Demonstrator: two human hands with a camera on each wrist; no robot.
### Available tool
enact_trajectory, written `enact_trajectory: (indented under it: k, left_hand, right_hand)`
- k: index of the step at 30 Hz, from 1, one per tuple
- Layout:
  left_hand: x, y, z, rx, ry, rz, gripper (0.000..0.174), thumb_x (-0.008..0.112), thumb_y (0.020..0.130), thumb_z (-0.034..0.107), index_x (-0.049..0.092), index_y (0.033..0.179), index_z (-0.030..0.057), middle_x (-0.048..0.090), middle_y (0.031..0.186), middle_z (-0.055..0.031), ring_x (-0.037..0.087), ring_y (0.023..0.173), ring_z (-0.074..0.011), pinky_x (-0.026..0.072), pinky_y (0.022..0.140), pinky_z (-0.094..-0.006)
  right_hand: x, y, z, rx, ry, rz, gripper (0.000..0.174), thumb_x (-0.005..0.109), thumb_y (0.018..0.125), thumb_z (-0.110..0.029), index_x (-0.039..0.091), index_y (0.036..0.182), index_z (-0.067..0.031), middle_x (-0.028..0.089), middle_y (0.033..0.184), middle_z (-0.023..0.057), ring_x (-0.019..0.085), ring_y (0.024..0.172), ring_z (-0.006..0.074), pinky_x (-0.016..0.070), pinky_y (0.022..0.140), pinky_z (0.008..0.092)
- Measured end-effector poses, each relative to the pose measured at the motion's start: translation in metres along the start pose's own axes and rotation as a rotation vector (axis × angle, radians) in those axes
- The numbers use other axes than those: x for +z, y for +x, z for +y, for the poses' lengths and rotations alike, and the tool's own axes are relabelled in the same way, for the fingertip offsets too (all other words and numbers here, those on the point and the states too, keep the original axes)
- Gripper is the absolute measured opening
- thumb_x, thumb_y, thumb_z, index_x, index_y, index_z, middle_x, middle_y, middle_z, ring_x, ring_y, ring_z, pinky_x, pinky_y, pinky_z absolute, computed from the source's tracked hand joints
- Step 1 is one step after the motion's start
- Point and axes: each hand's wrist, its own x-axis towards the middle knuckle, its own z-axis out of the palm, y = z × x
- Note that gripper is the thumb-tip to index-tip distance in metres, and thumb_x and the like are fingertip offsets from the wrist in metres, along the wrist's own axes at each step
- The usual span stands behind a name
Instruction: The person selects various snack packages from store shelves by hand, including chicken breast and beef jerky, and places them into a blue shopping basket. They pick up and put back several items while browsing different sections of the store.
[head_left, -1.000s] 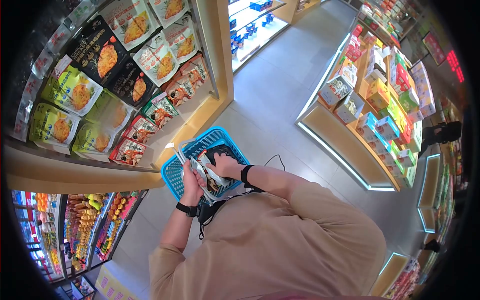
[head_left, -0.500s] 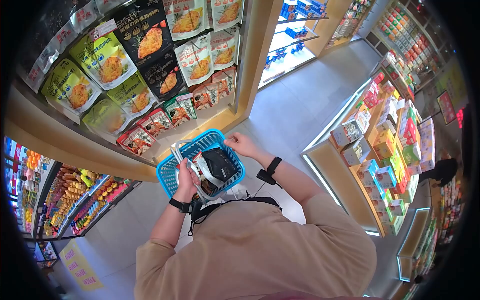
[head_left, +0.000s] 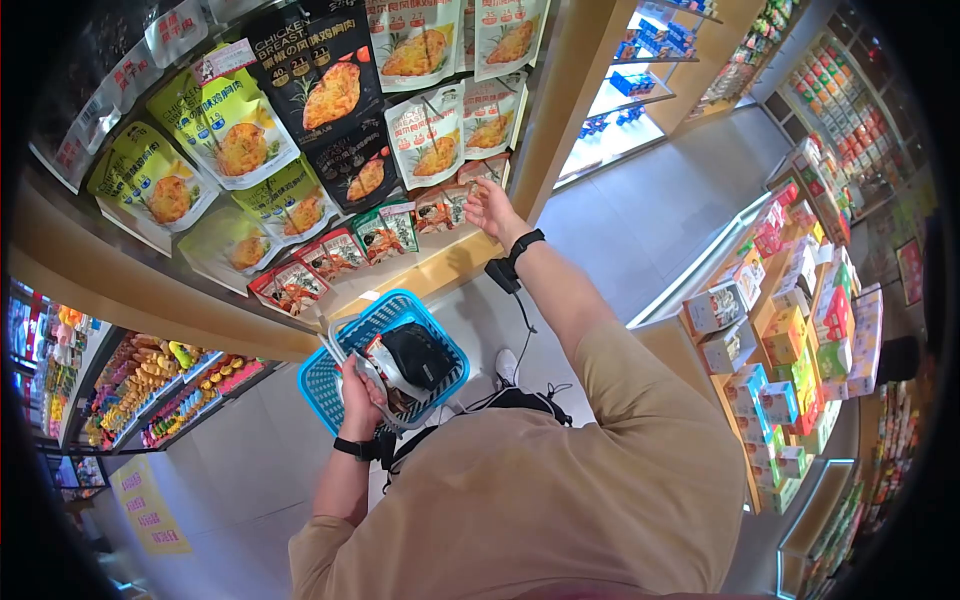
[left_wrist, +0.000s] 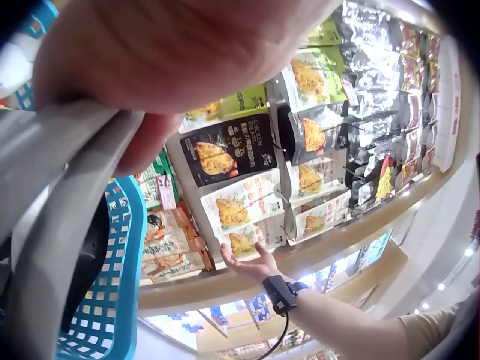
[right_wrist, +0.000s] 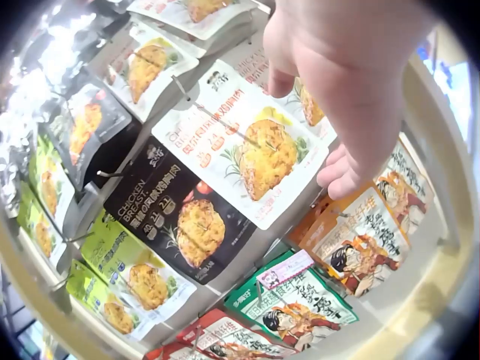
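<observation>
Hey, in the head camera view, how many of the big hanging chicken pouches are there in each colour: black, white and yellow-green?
Black plastic hanging pouches: 2
White plastic hanging pouches: 4
Yellow-green plastic hanging pouches: 4
Total: 10, leaving out the silvery packs at the dark left edge, which are too dim to count.

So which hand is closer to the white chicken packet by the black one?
Right. The right hand is up beside the white chicken packet; the left hand is far below, gripping the basket handles.
</observation>
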Motion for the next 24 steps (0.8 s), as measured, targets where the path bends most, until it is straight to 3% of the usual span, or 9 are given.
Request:
enact_trajectory:
  k: [1, 4, 5, 8, 12, 13, 16, 17, 24]
  left_hand:
    - [-0.002, -0.001, -0.001, 0.026, -0.015, 0.019, 0.049, 0.054, 0.090, 0.054, 0.030, 0.063, 0.0210, 0.024, 0.045, 0.0064, 0.026, 0.032, -0.0097, 0.0244, 0.031, -0.0252]
    - [-0.007, -0.008, 0.000, 0.046, -0.052, 0.055, 0.047, 0.053, 0.091, 0.052, 0.031, 0.064, 0.0209, 0.027, 0.045, 0.0063, 0.029, 0.033, -0.0094, 0.0262, 0.032, -0.0253]
    - [-0.005, -0.013, 0.000, 0.067, -0.050, 0.091, 0.047, 0.053, 0.091, 0.052, 0.031, 0.064, 0.0208, 0.027, 0.045, 0.0062, 0.029, 0.033, -0.0096, 0.0269, 0.032, -0.0253]
    - [-0.006, -0.013, -0.003, 0.067, -0.088, 0.173, 0.047, 0.054, 0.090, 0.052, 0.032, 0.065, 0.0202, 0.027, 0.045, 0.0055, 0.029, 0.033, -0.0106, 0.0282, 0.033, -0.0261]
    - [-0.012, -0.015, -0.008, 0.059, -0.116, 0.227, 0.045, 0.058, 0.085, 0.053, 0.035, 0.070, 0.0179, 0.026, 0.048, 0.0041, 0.029, 0.036, -0.0113, 0.0282, 0.035, -0.0262]
    - [-0.012, -0.016, -0.009, 0.063, -0.119, 0.234, 0.045, 0.058, 0.086, 0.053, 0.034, 0.070, 0.0179, 0.025, 0.049, 0.0042, 0.030, 0.036, -0.0112, 0.0282, 0.035, -0.0270]
    - [-0.012, -0.015, -0.012, 0.059, -0.123, 0.248, 0.045, 0.057, 0.086, 0.053, 0.034, 0.070, 0.0180, 0.025, 0.049, 0.0041, 0.029, 0.037, -0.0113, 0.0280, 0.036, -0.0281]
    - [-0.007, -0.018, -0.011, 0.070, -0.116, 0.263, 0.044, 0.056, 0.088, 0.050, 0.034, 0.067, 0.0185, 0.027, 0.048, 0.0037, 0.030, 0.036, -0.0124, 0.0299, 0.036, -0.0290]
    - [-0.003, -0.012, -0.016, 0.070, -0.126, 0.192, 0.043, 0.055, 0.089, 0.050, 0.034, 0.067, 0.0187, 0.027, 0.048, 0.0041, 0.030, 0.036, -0.0123, 0.0300, 0.036, -0.0290]
  right_hand:
    - [0.011, 0.006, -0.003, 0.015, 0.059, -0.042, 0.099, 0.068, 0.081, -0.051, 0.015, 0.151, -0.0043, 0.035, 0.144, 0.0167, 0.048, 0.118, 0.0302, 0.0407, 0.098, 0.0449]
    - [0.035, 0.040, -0.002, 0.057, 0.156, -0.018, 0.101, 0.068, 0.082, -0.048, 0.010, 0.153, -0.0060, 0.026, 0.151, 0.0181, 0.038, 0.131, 0.0340, 0.0307, 0.108, 0.0477]
    - [0.040, 0.047, -0.003, 0.046, 0.213, -0.028, 0.099, 0.069, 0.082, -0.045, 0.010, 0.153, -0.0095, 0.023, 0.152, 0.0176, 0.030, 0.138, 0.0342, 0.0196, 0.114, 0.0487]
    - [0.048, 0.067, 0.000, 0.061, 0.337, -0.186, 0.098, 0.070, 0.082, -0.042, 0.011, 0.154, -0.0127, 0.027, 0.150, 0.0171, 0.026, 0.141, 0.0333, 0.0138, 0.116, 0.0500]
    - [0.048, 0.084, 0.013, 0.089, 0.426, -0.224, 0.089, 0.071, 0.082, -0.044, 0.022, 0.150, -0.0130, 0.033, 0.147, 0.0184, 0.019, 0.144, 0.0313, 0.0051, 0.119, 0.0466]
    - [0.045, 0.080, 0.013, 0.126, 0.431, -0.228, 0.079, 0.073, 0.083, -0.037, 0.031, 0.146, -0.0116, 0.039, 0.143, 0.0175, 0.031, 0.139, 0.0312, 0.0167, 0.118, 0.0470]
    - [0.042, 0.065, 0.021, 0.072, 0.580, -0.266, 0.057, 0.072, 0.086, -0.027, 0.045, 0.133, -0.0103, 0.052, 0.131, 0.0127, 0.047, 0.128, 0.0297, 0.0337, 0.111, 0.0499]
    - [0.037, 0.060, 0.021, 0.125, 0.655, -0.259, 0.048, 0.069, 0.089, -0.015, 0.047, 0.132, -0.0090, 0.053, 0.131, 0.0128, 0.052, 0.123, 0.0300, 0.0441, 0.105, 0.0470]
    - [0.003, 0.028, 0.032, 0.066, 0.515, -0.373, 0.050, 0.066, 0.089, -0.006, 0.045, 0.134, -0.0072, 0.053, 0.132, 0.0125, 0.054, 0.121, 0.0276, 0.0480, 0.102, 0.0458]
